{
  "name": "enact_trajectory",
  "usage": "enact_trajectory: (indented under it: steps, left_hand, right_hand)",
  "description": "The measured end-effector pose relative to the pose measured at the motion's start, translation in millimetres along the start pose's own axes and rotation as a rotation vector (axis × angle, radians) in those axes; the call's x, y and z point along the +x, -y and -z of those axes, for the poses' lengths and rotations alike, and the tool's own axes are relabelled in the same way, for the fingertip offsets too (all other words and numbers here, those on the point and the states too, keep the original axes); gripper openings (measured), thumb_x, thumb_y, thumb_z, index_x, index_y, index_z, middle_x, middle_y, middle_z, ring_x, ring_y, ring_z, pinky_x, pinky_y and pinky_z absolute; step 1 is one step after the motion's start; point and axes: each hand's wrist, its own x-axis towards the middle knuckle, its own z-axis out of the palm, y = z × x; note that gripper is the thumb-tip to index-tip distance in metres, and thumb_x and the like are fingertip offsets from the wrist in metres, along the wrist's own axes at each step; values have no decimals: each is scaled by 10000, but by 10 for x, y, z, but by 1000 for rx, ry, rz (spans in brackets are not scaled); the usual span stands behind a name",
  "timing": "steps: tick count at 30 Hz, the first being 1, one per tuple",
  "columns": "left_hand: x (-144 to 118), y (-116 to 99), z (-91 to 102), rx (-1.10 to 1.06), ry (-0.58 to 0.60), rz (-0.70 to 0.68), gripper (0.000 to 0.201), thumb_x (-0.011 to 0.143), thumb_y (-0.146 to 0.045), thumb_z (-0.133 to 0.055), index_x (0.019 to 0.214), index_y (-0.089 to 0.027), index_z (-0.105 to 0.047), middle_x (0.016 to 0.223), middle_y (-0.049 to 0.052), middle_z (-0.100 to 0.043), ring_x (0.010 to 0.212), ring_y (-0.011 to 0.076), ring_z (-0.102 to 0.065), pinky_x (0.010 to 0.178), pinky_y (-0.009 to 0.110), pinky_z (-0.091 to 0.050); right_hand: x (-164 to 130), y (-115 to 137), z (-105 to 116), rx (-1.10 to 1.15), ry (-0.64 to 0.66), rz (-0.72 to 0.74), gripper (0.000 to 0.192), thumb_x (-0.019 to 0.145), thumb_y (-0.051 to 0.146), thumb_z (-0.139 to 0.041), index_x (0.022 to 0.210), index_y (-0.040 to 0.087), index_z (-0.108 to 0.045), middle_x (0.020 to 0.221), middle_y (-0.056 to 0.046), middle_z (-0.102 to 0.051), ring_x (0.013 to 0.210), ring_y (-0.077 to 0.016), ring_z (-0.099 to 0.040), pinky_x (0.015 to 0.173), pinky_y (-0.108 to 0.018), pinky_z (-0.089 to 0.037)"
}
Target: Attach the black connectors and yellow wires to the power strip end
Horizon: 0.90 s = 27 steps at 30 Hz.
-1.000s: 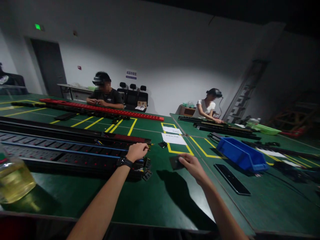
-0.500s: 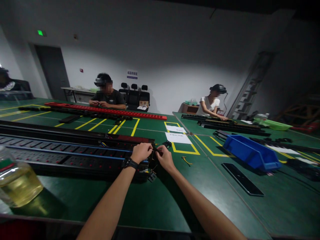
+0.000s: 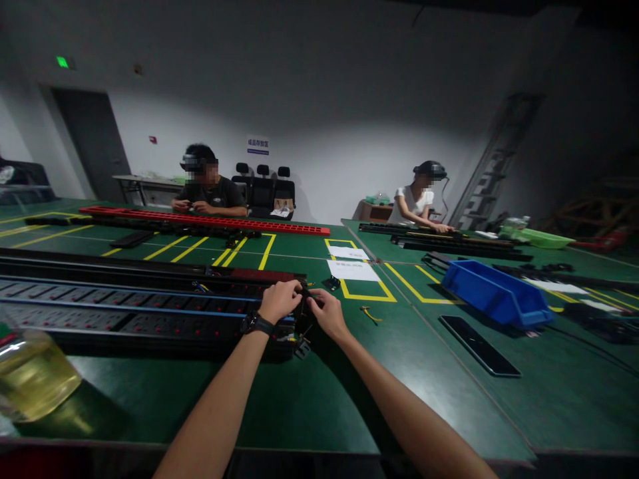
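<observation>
Long black strips with rows of sockets and red dots, apparently power strips (image 3: 190, 326), lie side by side on the green table. At their right end, my left hand (image 3: 280, 301) has its fingers closed on a small dark part (image 3: 305, 293). My right hand (image 3: 327, 313) pinches at the same dark part from the other side; its exact kind is too small and dim to make out. Just below the hands, a small grey block with wires (image 3: 302, 348) sits by the strip ends. A yellow wire piece (image 3: 370, 315) lies right of my right hand.
A bottle of yellow liquid (image 3: 40, 379) stands at the left front. To the right are a blue bin (image 3: 494, 293) and a phone (image 3: 479, 346). White paper sheets (image 3: 353, 270) and a red slotted rail (image 3: 210, 221) lie farther back. Two people (image 3: 212, 193) work across the table.
The whole view has shifted slightly, so the scene sits a little left and higher. Both hands stay together at the strip end, with only small finger movement.
</observation>
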Motion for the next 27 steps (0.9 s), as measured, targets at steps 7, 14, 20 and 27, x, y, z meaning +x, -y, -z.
enact_trajectory:
  steps: [7,14,20,27]
  left_hand:
    - [19,-1,-5,62,22,50,285,903,-318,-487,1037,-299,-738,1044,63,-771,997,269,-716,881,364,-539]
    - [46,29,-27,37,21,43,284,889,-272,-492,1029,-320,-733,1080,30,-775,1025,250,-712,891,343,-534]
    - [42,32,-4,8,-2,73,297,888,-261,-512,1078,-317,-734,1053,44,-779,965,241,-723,855,319,-533]
    - [48,43,3,-13,-18,67,284,857,-235,-527,1029,-296,-744,1041,41,-778,969,226,-716,836,296,-529]
  right_hand:
    - [22,-48,-37,22,93,-31,371,945,385,-497,1191,205,-708,1101,-74,-765,979,-230,-712,874,-348,-543]
    - [94,-155,-79,64,133,-66,406,905,260,-467,1213,220,-728,1237,-67,-729,1144,-224,-659,1050,-386,-471]
    - [103,-194,-126,208,188,-105,559,773,137,-456,1280,207,-680,1080,-58,-768,939,-205,-707,919,-376,-543]
    - [103,-186,-115,277,273,-76,652,737,100,-441,1349,210,-635,989,-41,-767,903,-186,-696,884,-344,-544]
